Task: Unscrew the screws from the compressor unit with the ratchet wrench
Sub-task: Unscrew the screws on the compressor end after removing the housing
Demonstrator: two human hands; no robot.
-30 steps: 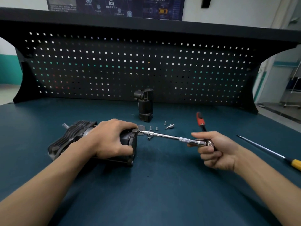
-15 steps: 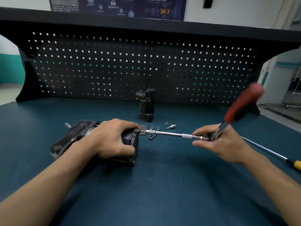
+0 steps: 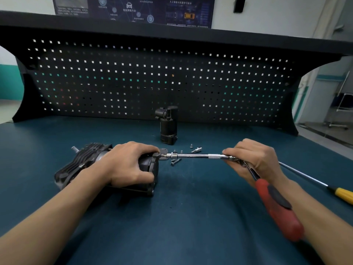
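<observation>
Starting at the left, we see the compressor unit [image 3: 80,165] lying on its side on the dark blue worktop [image 3: 191,217]. It is a black body with cooling ribs and a short metal stub at its far left end. Our left hand [image 3: 129,165] lies over its right end, palm down. The fingers curl around the housing and the thumb is on the near side, so this hand grips the unit.

From the right face of the unit a thin silver extension bar [image 3: 194,155] runs almost level to the right, and its tip meets a small bracket at the upper corner. Some loose screws [image 3: 172,164] lie on the worktop just beside the bar. Farther back a black cylindrical part [image 3: 168,125] stands upright before the pegboard [image 3: 133,77].

Our right hand [image 3: 254,159] closes around the head of the ratchet wrench [image 3: 277,205], with the fingertips on the end of the bar. The red and black handle points down toward us and looks blurred. At the far right a screwdriver [image 3: 342,195] with a yellow handle lies on the worktop.
</observation>
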